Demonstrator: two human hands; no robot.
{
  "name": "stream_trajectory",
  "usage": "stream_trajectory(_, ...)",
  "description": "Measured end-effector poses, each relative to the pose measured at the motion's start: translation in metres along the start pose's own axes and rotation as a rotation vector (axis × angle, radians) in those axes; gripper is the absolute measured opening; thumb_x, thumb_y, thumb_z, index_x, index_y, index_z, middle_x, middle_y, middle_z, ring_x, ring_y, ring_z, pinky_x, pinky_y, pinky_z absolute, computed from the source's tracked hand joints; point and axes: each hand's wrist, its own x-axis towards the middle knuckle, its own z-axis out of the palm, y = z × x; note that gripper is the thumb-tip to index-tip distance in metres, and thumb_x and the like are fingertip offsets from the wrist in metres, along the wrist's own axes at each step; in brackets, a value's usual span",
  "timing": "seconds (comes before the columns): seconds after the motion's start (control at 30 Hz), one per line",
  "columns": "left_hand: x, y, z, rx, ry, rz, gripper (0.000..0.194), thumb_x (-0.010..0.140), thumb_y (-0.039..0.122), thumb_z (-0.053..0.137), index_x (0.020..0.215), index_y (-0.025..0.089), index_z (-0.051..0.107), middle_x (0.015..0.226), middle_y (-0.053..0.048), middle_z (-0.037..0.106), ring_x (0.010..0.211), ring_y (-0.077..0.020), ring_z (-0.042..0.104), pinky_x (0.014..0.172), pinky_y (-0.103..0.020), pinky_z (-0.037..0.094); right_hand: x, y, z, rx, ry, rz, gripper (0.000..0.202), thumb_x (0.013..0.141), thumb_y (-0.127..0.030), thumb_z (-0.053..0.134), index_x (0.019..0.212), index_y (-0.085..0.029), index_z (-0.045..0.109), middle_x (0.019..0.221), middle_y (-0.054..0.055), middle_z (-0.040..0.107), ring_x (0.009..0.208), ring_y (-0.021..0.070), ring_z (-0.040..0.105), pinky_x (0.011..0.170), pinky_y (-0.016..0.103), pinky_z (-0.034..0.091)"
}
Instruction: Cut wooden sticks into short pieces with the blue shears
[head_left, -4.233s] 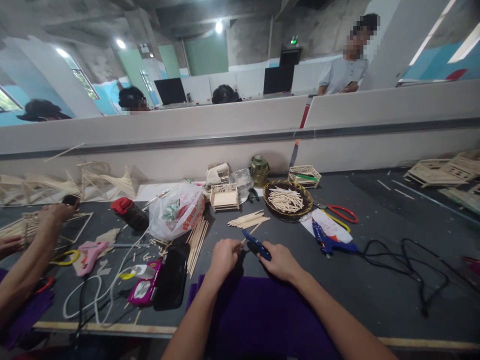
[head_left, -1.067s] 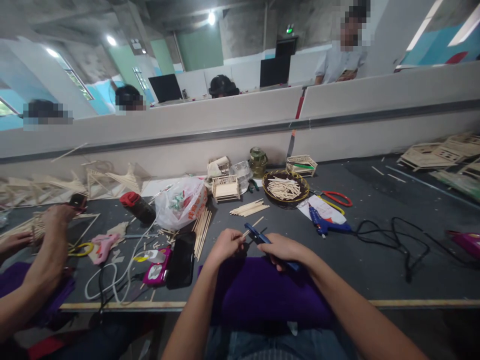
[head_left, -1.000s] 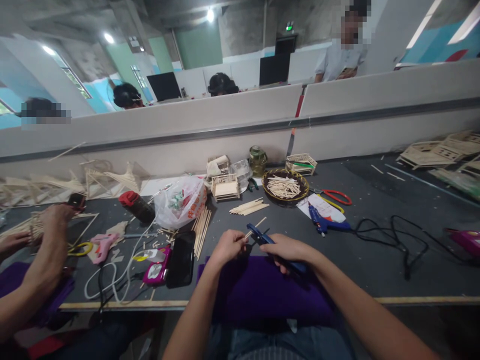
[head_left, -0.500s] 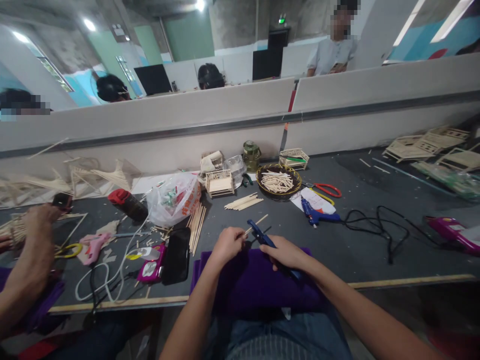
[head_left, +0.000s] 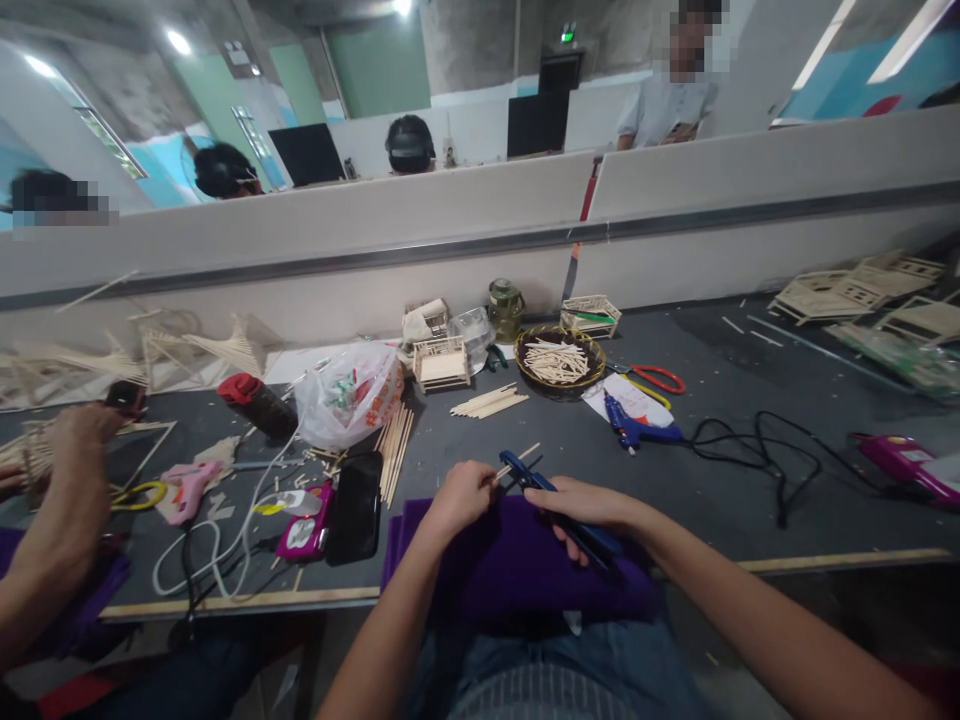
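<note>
My left hand pinches a thin wooden stick that slants up and to the right. My right hand is wrapped around the handles of a blue hand cutter, whose head is at the stick, just right of my left fingertips. From here I cannot tell whether its blades touch the wood. Under both hands lies a folded purple cloth at the table's front edge.
A basket of short sticks, loose sticks and a blue glue gun lie ahead. To the left are a black phone, a plastic bag and a co-worker's arm. Small wooden frames stand behind.
The cutter's handles look farther apart, and my right fingers have loosened on them. My left hand and the stick have shifted slightly right.
</note>
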Motion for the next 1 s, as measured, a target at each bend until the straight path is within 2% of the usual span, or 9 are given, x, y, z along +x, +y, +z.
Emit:
stream_trajectory(0.17, 0.000, 0.002, 0.001, 0.013, 0.038, 0.012, 0.029, 0.083, 0.029, 0.047, 0.066, 0.016, 0.066, 0.055, -0.004, 0.059, 0.055, -0.0141, 0.050, 0.055, -0.023, 0.029, 0.002, 0.005, 0.001, -0.031, 0.054, -0.045, 0.046, 0.085, -0.065, 0.043, 0.098, -0.021, 0.040, 0.061, -0.004, 0.056, 0.042, 0.0100, 0.057, 0.042, 0.020, 0.048)
stream_trajectory(0.4, 0.003, -0.001, -0.015, 0.126, 0.192, 0.113, 0.025, 0.083, 0.019, 0.043, 0.069, 0.017, 0.064, 0.062, -0.005, 0.061, 0.060, -0.0145, 0.051, 0.057, -0.023, 0.026, 0.016, -0.014, 0.001, -0.271, 0.223, -0.251, 0.044, 0.086, -0.062, 0.041, 0.098, -0.020, 0.046, 0.063, -0.003, 0.056, 0.043, 0.0113, 0.058, 0.041, 0.019, 0.044)
stream_trajectory(0.53, 0.006, -0.004, -0.026, 0.154, 0.236, 0.079, 0.023, 0.079, 0.014, 0.044, 0.068, 0.017, 0.063, 0.064, -0.004, 0.062, 0.063, -0.0153, 0.052, 0.058, -0.023, 0.026, 0.029, -0.023, 0.003, -0.372, 0.293, -0.347, 0.042, 0.088, -0.059, 0.039, 0.101, -0.020, 0.050, 0.065, -0.002, 0.058, 0.044, 0.0125, 0.057, 0.043, 0.021, 0.043)
stream_trajectory(0.63, 0.007, -0.006, -0.030, 0.127, 0.254, 0.057, 0.023, 0.080, 0.017, 0.044, 0.067, 0.016, 0.063, 0.063, -0.004, 0.061, 0.063, -0.0157, 0.052, 0.058, -0.023, 0.026, 0.034, -0.028, 0.004, -0.409, 0.322, -0.366, 0.041, 0.089, -0.055, 0.039, 0.106, -0.019, 0.052, 0.067, -0.001, 0.059, 0.044, 0.0129, 0.057, 0.046, 0.022, 0.042)
stream_trajectory(0.83, 0.012, -0.018, -0.018, 0.022, 0.274, 0.104, 0.028, 0.084, 0.026, 0.043, 0.065, 0.017, 0.062, 0.057, -0.001, 0.056, 0.059, -0.0143, 0.049, 0.058, -0.022, 0.028, 0.029, -0.032, -0.003, -0.607, 0.488, -0.359, 0.038, 0.085, -0.049, 0.050, 0.106, -0.019, 0.060, 0.083, 0.005, 0.066, 0.061, 0.0160, 0.061, 0.060, 0.024, 0.042)
stream_trajectory(1.0, 0.028, -0.024, -0.011, -0.024, 0.285, 0.098, 0.028, 0.083, 0.027, 0.043, 0.063, 0.016, 0.060, 0.057, 0.001, 0.056, 0.057, -0.0123, 0.047, 0.058, -0.021, 0.029, 0.037, -0.033, -0.015, -0.649, 0.557, -0.297, 0.038, 0.083, -0.051, 0.051, 0.101, -0.020, 0.062, 0.086, 0.005, 0.067, 0.062, 0.0153, 0.060, 0.058, 0.023, 0.039)
